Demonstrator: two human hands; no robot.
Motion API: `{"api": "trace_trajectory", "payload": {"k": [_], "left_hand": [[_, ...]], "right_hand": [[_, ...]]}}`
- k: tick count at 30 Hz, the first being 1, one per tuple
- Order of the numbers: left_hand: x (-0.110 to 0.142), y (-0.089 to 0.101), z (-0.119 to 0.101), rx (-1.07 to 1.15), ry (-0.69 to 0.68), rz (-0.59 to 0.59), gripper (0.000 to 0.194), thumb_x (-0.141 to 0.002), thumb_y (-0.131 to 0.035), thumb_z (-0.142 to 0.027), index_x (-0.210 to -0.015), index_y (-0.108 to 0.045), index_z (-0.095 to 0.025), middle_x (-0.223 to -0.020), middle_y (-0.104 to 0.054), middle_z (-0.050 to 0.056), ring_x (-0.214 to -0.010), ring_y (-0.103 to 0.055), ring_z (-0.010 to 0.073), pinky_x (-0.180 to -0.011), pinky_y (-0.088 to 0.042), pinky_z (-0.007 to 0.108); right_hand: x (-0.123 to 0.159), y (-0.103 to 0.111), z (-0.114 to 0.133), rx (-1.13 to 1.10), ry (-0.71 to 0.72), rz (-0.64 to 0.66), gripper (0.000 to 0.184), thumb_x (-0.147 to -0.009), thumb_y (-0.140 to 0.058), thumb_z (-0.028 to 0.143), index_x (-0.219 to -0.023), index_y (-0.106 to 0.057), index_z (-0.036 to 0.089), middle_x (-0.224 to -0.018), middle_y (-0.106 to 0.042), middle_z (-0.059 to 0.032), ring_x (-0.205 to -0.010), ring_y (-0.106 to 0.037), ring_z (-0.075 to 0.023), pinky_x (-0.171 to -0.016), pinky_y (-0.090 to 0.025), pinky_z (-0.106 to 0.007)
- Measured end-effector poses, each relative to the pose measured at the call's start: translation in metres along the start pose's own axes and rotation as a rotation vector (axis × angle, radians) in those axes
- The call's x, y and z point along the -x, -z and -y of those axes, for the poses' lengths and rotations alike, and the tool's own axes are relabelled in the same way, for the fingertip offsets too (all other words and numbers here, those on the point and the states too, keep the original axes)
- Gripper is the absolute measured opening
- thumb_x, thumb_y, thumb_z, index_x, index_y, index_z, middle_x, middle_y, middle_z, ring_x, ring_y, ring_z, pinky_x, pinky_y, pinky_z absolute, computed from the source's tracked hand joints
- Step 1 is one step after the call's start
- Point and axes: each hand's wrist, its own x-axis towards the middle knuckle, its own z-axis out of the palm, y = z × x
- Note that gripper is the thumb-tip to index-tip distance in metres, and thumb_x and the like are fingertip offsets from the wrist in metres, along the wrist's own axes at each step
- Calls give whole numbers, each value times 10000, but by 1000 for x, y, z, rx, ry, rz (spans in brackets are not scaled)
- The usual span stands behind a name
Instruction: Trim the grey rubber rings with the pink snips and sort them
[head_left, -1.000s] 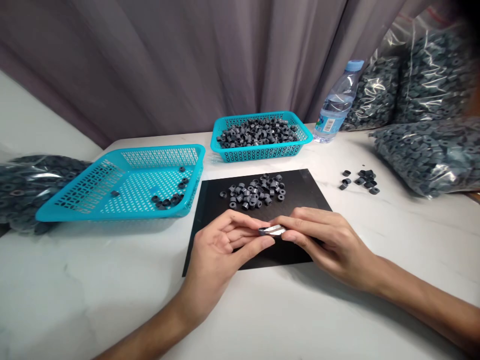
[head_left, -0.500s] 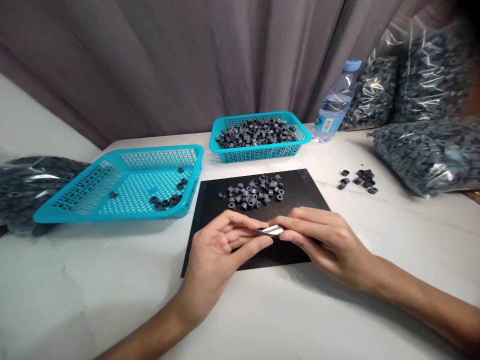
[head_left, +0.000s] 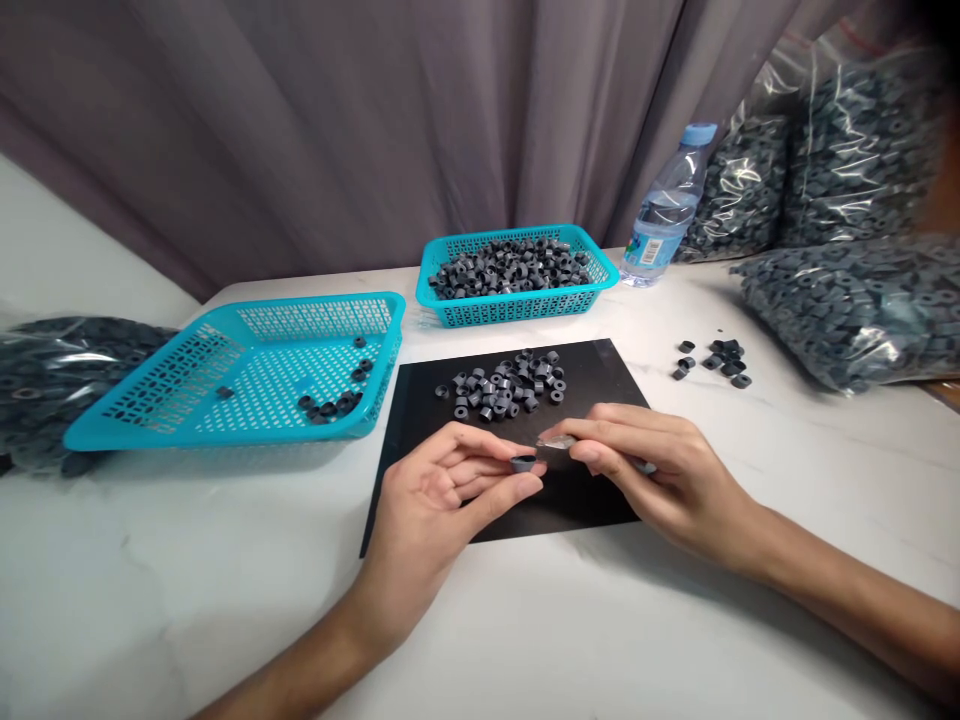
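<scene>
Between its thumb and fingertips, my left hand [head_left: 457,480] pinches a dark grey plastic ring [head_left: 523,463] with its hollow end tilted upward. Close by on the right, my right hand [head_left: 660,470] is closed around a small metal blade [head_left: 556,441], most of it hidden by the fingers. The blade's tip is just apart from the ring. Both hands hover over a black mat [head_left: 577,500]. Beyond them on the mat lies a loose pile of similar grey rings [head_left: 499,387].
A blue basket [head_left: 517,313] full of rings stands at the back; a larger blue basket [head_left: 225,440] at left holds several. More rings [head_left: 724,358] lie on the right, near a water bottle [head_left: 664,215] and bags of rings [head_left: 847,310]. Another bag [head_left: 67,390] sits far left.
My right hand has drawn the blade slightly up and right, away from the ring, and the blade has turned. My left hand keeps its pinch on the ring.
</scene>
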Motion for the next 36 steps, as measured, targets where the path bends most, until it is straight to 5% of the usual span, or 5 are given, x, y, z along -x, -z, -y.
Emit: {"api": "trace_trajectory", "payload": {"k": [26, 36], "left_hand": [[0, 1, 2, -17, -10, 21, 206, -770, -861, -153, -869, -683, -178, -964, -820, 16, -937, -783, 155, -876, -616, 183], [0, -1, 1, -95, -1, -34, 214, -741, -882, -189, -861, -704, -185, -898, -802, 10, -888, -776, 155, -837, -617, 176]], "right_hand": [[0, -4, -1, 73, 90, 61, 225, -1027, -543, 166, -1177, -688, 82, -843, -676, -70, -719, -584, -153, -653, -470, -282], [3, 1, -4, 46, -18, 23, 237, -1045, -516, 215, -1200, -689, 170, -847, -681, -52, -716, -604, -154, -655, -492, -288]]}}
